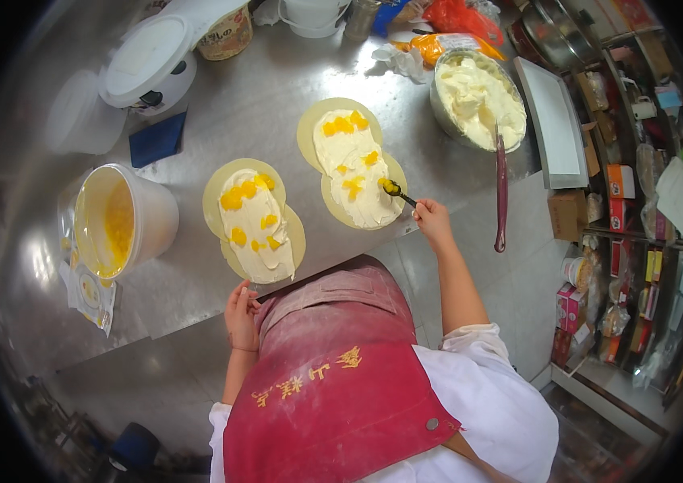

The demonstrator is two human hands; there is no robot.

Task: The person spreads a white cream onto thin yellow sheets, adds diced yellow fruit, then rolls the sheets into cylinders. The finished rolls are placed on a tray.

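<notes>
My right hand [435,223] is closed round the handle of a small dark spoon [392,188], whose bowl carries yellow fruit pieces. The spoon hovers at the right edge of the right-hand pair of overlapping round pancakes [308,135], spread with pale cream and dotted with yellow fruit [345,125]. A second such pair of pancakes [214,190], also creamed and dotted with fruit, lies to its left. Near that pair's lower end, my left hand [242,315] rests at the table edge with its fingers loosely curled; whether it holds anything is hard to see.
A white tub [152,213] of yellow fruit stands at left, beside a blue scraper [157,139] and lidded bucket [148,60]. At the back right, a metal bowl of cream [482,101] holds a long-handled spatula [501,193]. A tray [552,121] and stocked shelves [631,201] lie beyond.
</notes>
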